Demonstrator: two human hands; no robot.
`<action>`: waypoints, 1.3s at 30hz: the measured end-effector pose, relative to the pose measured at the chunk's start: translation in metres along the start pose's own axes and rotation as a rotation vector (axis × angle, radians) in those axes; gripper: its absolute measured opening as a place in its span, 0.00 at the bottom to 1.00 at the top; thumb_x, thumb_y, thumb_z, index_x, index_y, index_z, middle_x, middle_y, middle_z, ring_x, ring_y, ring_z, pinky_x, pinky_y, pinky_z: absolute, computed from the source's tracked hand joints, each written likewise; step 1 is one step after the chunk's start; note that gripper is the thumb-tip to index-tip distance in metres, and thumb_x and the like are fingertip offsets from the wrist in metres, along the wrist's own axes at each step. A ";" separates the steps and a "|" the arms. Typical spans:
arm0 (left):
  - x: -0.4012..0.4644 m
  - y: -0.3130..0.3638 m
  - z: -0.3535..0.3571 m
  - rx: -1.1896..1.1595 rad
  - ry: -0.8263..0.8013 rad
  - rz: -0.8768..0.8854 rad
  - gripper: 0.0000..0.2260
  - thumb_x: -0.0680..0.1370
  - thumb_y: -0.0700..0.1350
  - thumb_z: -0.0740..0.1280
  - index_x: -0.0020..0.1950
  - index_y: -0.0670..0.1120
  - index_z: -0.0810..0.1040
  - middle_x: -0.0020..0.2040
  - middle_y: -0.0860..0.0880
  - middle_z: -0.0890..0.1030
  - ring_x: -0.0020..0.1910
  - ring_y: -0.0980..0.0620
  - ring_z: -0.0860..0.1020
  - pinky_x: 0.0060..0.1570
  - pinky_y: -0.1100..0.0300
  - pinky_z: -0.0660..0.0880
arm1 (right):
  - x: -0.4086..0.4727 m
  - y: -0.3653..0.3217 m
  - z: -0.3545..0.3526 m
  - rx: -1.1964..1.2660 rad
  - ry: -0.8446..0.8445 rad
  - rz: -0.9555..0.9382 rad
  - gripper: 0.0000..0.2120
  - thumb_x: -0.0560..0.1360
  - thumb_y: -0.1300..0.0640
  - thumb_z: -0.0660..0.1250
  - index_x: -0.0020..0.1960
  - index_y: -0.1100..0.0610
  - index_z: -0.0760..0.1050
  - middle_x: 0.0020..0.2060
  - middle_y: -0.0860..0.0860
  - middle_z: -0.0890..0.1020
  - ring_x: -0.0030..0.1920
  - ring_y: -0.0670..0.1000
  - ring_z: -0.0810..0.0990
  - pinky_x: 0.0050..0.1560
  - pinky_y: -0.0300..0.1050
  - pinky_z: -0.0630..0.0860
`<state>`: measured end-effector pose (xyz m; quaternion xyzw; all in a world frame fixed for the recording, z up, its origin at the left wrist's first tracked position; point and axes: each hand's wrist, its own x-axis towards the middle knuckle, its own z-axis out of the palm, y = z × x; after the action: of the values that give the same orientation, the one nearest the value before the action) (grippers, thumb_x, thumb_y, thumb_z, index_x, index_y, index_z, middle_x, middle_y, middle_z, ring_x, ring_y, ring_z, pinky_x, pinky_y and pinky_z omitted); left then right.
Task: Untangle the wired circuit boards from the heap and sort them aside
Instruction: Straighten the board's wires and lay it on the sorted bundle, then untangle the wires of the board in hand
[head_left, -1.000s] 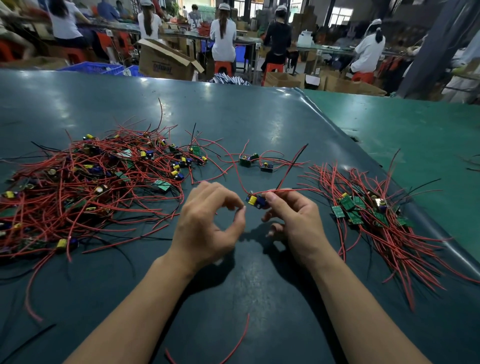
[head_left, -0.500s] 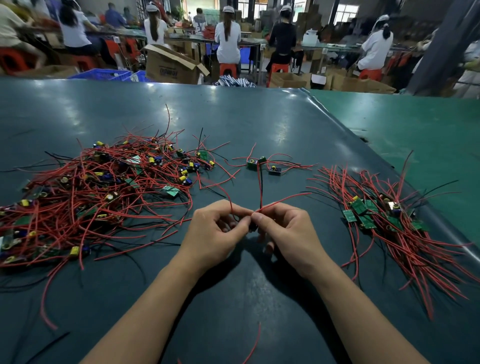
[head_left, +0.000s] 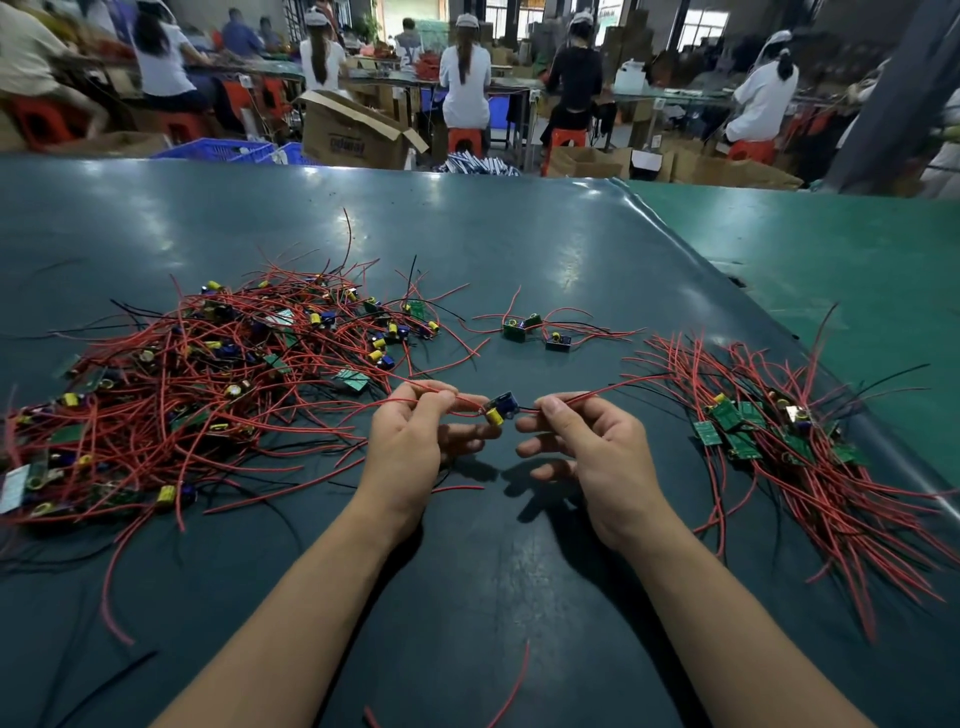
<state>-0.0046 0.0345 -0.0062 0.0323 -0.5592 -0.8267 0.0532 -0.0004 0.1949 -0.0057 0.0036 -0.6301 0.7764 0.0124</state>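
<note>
A small circuit board (head_left: 502, 408) with a yellow capacitor and blue parts hangs between my two hands above the table. My left hand (head_left: 415, 441) pinches its red wires on the left side. My right hand (head_left: 587, 441) pinches the red and black wires on its right side, the other fingers loosely spread. A big tangled heap (head_left: 197, 379) of red-wired boards lies to the left. A sorted pile (head_left: 789, 436) of green boards with red wires lies to the right.
Three loose boards (head_left: 535, 330) with wires lie beyond my hands on the dark green table (head_left: 519, 234). Stray red wire pieces (head_left: 511, 691) lie near the front edge. A lighter green mat (head_left: 831, 249) adjoins at the right. Seated workers and cardboard boxes (head_left: 353, 132) fill the background.
My hands have drawn apart, stretching the board's wires out to both sides. The board, hidden between my fingers half a second ago, now shows between the hands.
</note>
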 end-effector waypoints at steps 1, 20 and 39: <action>0.001 0.000 -0.001 0.003 0.008 -0.003 0.06 0.82 0.38 0.56 0.47 0.44 0.69 0.43 0.43 0.85 0.34 0.43 0.83 0.30 0.61 0.75 | 0.000 0.000 0.001 0.005 -0.005 0.006 0.04 0.80 0.61 0.64 0.49 0.62 0.76 0.37 0.55 0.85 0.32 0.51 0.83 0.25 0.39 0.76; 0.002 -0.001 -0.003 -0.100 -0.077 -0.077 0.07 0.78 0.33 0.62 0.53 0.40 0.76 0.46 0.44 0.85 0.32 0.53 0.77 0.31 0.65 0.74 | -0.001 -0.004 0.000 0.035 -0.012 0.090 0.05 0.78 0.60 0.66 0.45 0.59 0.77 0.36 0.56 0.84 0.29 0.50 0.81 0.23 0.39 0.73; -0.004 0.012 -0.008 -0.314 -0.383 -0.238 0.09 0.74 0.38 0.63 0.42 0.45 0.83 0.61 0.39 0.80 0.57 0.40 0.80 0.60 0.47 0.75 | -0.004 -0.012 0.002 0.378 0.006 0.261 0.07 0.78 0.63 0.65 0.44 0.65 0.77 0.36 0.61 0.84 0.34 0.55 0.85 0.31 0.37 0.80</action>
<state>0.0006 0.0236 0.0017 -0.0678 -0.4161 -0.8948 -0.1469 0.0036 0.1950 0.0066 -0.0778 -0.4685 0.8757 -0.0872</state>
